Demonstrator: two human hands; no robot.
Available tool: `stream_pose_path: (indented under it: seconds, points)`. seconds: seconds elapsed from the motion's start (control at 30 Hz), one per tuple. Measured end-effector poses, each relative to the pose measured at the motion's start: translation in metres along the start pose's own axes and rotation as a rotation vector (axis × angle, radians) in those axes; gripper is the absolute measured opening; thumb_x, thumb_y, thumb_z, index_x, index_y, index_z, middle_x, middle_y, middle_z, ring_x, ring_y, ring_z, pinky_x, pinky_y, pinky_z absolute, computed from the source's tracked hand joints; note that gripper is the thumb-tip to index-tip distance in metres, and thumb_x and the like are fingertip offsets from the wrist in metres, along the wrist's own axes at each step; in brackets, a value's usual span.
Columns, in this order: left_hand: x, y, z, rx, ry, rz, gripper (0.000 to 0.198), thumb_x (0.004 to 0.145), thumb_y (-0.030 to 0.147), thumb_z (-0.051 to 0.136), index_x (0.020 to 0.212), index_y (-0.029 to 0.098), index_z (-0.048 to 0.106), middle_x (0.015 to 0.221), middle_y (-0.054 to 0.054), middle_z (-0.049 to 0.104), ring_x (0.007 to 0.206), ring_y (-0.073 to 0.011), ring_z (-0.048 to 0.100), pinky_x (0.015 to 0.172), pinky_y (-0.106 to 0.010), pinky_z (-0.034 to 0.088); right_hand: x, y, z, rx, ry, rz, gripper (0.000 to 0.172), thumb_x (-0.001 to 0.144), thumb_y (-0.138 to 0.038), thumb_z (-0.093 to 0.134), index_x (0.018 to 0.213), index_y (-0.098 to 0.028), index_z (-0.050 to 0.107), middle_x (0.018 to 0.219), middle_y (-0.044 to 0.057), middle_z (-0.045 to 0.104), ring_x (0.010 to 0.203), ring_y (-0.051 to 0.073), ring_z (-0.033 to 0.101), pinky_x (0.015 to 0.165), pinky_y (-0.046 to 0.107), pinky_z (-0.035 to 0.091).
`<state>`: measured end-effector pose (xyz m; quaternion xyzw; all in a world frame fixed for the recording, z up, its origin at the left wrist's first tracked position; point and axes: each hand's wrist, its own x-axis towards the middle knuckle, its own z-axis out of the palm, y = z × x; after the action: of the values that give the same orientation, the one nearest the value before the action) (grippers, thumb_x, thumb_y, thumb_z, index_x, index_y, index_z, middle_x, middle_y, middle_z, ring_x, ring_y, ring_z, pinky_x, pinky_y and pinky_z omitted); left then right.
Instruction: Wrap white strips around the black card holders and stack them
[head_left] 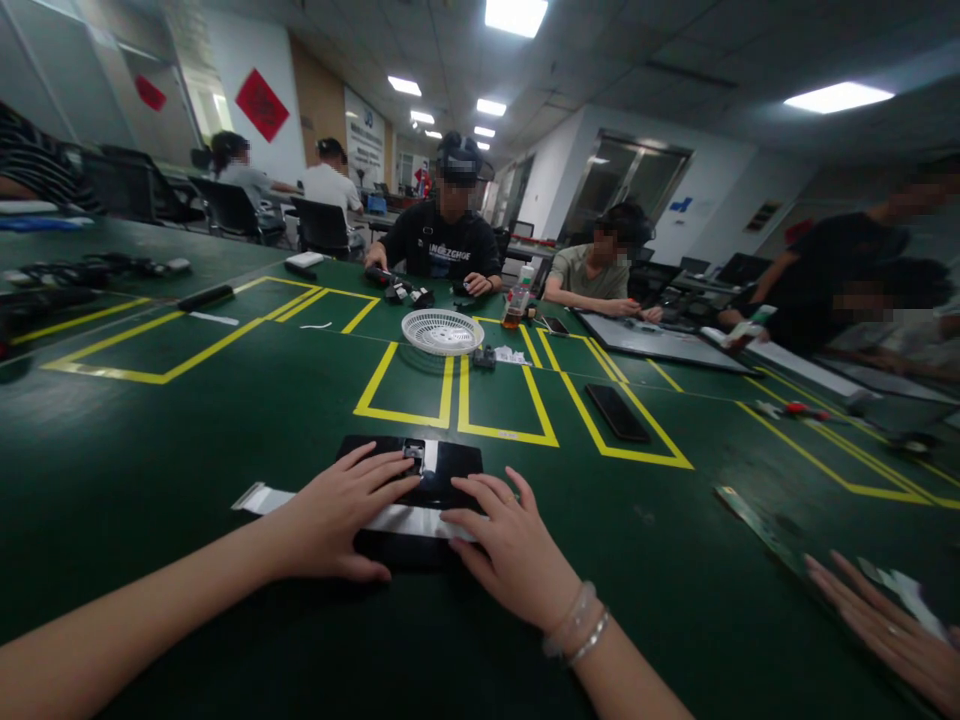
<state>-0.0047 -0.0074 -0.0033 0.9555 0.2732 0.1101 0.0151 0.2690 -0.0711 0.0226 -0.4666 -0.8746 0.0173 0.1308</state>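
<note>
1. Two hands of the wearer: the left hand [337,520] and the right hand [510,545], both flat on one black panel [450,470].
2. One white strip [262,498] across that panel.
3. Two bracelets [577,625] on the right wrist.
4. One other person's hand [885,620] at the lower right edge.
5. One white round basket [442,331] on the surface [225,420].
6. One dark phone [617,412] lying flat inside a yellow taped box.
7. One bottle [516,300] beyond the basket.
8. Two red diamond signs [261,104] on the far walls.
9. Four people seated at the far side, two facing this way and two turned away.
</note>
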Motion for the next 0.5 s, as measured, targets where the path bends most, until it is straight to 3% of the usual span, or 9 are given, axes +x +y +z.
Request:
stream_pose_path:
  seconds: [0.1, 0.33, 0.5]
  points:
    - [-0.001, -0.004, 0.001, -0.047, -0.038, -0.046, 0.103, 0.073, 0.065, 0.074, 0.155, 0.021, 0.030, 0.150, -0.014, 0.040, 0.138, -0.0354, 0.038, 0.120, -0.056, 0.015, 0.000, 0.003, -0.002, -0.002, 0.067, 0.011, 0.030, 0.095, -0.031, 0.056, 0.125, -0.034, 0.060, 0.140, 0.003, 0.057, 0.133, 0.025, 0.045, 0.116, 0.054, 0.016]
    - [0.002, -0.005, -0.003, -0.090, 0.023, -0.067, 0.101, 0.070, 0.054, 0.078, 0.153, 0.020, 0.031, 0.145, -0.014, 0.046, 0.133, -0.0343, 0.045, 0.121, -0.055, 0.015, -0.001, 0.006, -0.002, 0.010, 0.188, 0.016, 0.028, 0.095, -0.025, 0.055, 0.120, -0.033, 0.063, 0.132, 0.002, 0.063, 0.127, 0.024, 0.050, 0.115, 0.052, 0.018]
    - [-0.009, -0.045, -0.020, 0.038, 0.127, -0.231, 0.097, 0.072, 0.057, 0.075, 0.151, 0.018, 0.035, 0.146, -0.013, 0.045, 0.135, -0.0351, 0.042, 0.121, -0.055, 0.011, -0.001, 0.008, 0.001, -0.020, 0.165, 0.069, 0.025, 0.094, -0.025, 0.056, 0.116, -0.032, 0.065, 0.136, 0.003, 0.059, 0.132, 0.026, 0.046, 0.115, 0.055, 0.019]
